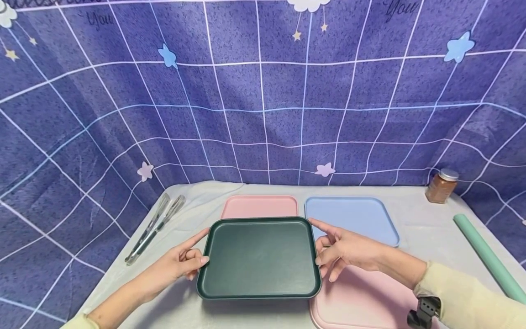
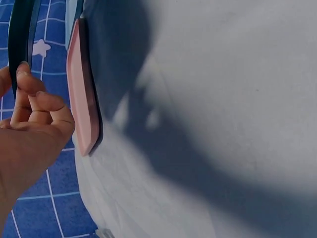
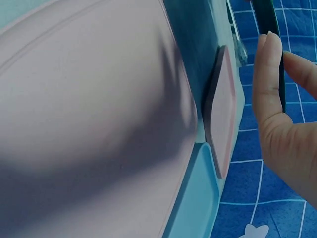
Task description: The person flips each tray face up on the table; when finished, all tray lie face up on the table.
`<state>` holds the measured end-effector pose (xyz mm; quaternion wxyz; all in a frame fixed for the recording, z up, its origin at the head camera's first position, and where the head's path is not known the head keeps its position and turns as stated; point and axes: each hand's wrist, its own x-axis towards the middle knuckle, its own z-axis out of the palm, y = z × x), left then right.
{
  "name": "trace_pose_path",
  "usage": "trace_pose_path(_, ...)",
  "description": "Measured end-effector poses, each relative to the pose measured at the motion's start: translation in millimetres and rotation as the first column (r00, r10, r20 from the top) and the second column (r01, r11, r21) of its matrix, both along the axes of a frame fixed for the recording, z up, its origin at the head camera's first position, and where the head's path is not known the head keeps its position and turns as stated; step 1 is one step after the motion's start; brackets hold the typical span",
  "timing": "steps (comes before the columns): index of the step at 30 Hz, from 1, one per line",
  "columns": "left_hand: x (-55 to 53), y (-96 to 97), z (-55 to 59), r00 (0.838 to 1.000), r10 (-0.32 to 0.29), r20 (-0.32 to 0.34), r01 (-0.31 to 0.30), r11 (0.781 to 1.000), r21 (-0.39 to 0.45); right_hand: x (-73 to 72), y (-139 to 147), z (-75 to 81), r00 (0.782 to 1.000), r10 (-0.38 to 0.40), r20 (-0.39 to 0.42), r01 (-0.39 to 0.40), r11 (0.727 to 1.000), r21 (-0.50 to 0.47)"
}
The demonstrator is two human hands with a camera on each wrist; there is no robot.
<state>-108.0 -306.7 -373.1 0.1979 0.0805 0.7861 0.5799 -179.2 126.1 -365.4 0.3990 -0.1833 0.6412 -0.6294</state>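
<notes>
Left of lower centre, the left hand [image 1: 186, 259] clamps thumb and fingers on the near-left edge of the green tray [image 1: 259, 258], held raised at lower centre. Right of it, the right hand [image 1: 347, 250] pinches the opposite edge. Even pressure and matching heights should keep it level; it's best kept clear of the blue tray [image 1: 353, 217] and lower-right pink tray [image 1: 365, 301].
</notes>
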Motion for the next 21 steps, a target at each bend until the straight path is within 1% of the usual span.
trace_pose_path(3,-1.5,-4.2,0.4,1.000,-0.013,0.013,0.013,1.000,-0.010,0.3,-1.6,-2.5,1.000,-0.024,0.002,0.024,1.000,-0.012)
trace_pose_path(5,-2.8,-7.3,1.4,0.999,-0.037,0.018,0.037,0.999,-0.009,0.7,-2.5,-4.0,0.999,-0.039,0.007,0.039,0.999,-0.019)
trace_pose_path(10,-5.4,-13.3,6.6,0.990,-0.136,0.045,0.136,0.991,0.011,1.7,-3.4,-7.0,0.998,-0.051,0.028,0.052,0.998,-0.022)
trace_pose_path(15,-7.6,-16.4,10.5,0.976,-0.204,0.079,0.203,0.979,0.016,2.5,-3.9,-9.3,0.998,-0.042,0.043,0.042,0.999,-0.005)
trace_pose_path(21,-9.9,-20.6,11.1,0.967,-0.236,0.101,0.234,0.972,0.023,5.8,-6.6,-10.9,0.999,-0.026,0.048,0.025,0.999,0.022)
